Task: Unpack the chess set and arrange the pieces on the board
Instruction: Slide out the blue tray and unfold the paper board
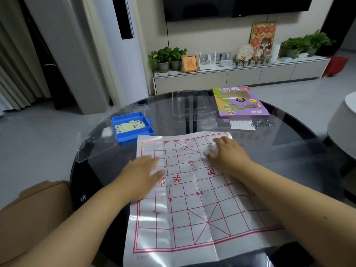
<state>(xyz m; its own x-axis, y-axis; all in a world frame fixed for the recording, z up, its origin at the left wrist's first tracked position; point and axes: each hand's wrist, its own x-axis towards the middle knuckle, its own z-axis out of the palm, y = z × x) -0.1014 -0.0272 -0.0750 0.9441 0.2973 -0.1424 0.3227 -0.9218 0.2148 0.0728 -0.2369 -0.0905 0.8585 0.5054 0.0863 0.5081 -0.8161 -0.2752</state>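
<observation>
One creased paper board (194, 191), printed with a red grid, is spread flat on the round dark glass worktop (289, 143). It is pressed down by two hands: the left hand (143, 169) at its left edge and the right hand (227, 153) near its far right corner, the grip of each apart, fingers straight, nothing held. One blue tray (133, 125) is set just beyond the board's far left corner, with pale round pieces (130, 125) heaped inside, too bunched to be counted; one purple box (240, 102) and one clear plastic insert (192, 105) are seen further back.
</observation>
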